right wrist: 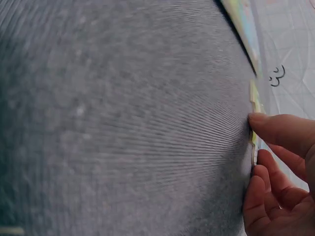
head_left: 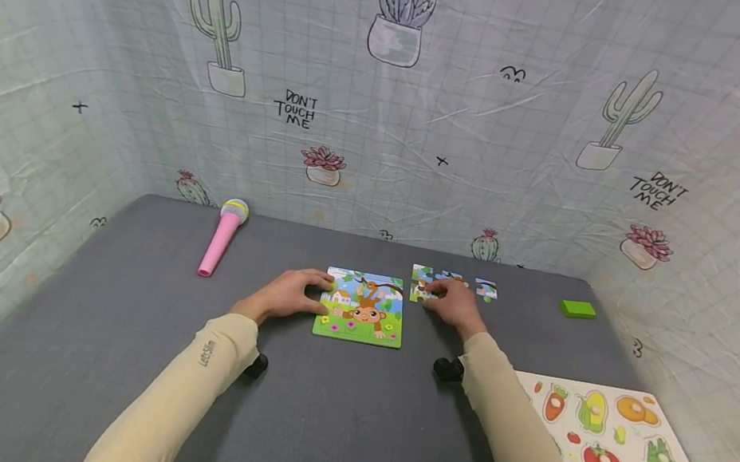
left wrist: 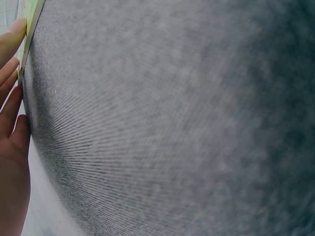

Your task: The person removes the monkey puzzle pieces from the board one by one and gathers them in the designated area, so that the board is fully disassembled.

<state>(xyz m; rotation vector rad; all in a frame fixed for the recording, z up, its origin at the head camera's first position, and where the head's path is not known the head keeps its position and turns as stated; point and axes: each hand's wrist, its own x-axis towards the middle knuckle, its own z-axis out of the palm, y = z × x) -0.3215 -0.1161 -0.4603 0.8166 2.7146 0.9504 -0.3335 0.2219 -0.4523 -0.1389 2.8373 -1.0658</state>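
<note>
A square jigsaw puzzle (head_left: 365, 309) with a monkey picture lies flat in the middle of the table. My left hand (head_left: 291, 293) rests at its left edge, thumb and fingers spread apart and touching the border. To the right of the puzzle, several loose pieces lie in a joined group. There my right hand (head_left: 453, 304) pinches a puzzle piece (head_left: 419, 291) between thumb and fingers, low at the tabletop. Another piece (head_left: 486, 287) lies just beyond that hand, and its fingers partly hide the rest. The right wrist view shows the thumb on a piece's edge (right wrist: 254, 139).
A pink microphone (head_left: 220, 238) lies at the back left. A green block (head_left: 578, 309) sits at the back right. At the front right is a white board of vegetable pictures (head_left: 589, 427), partly under the right forearm. Patterned cloth walls (head_left: 387, 121) surround the table.
</note>
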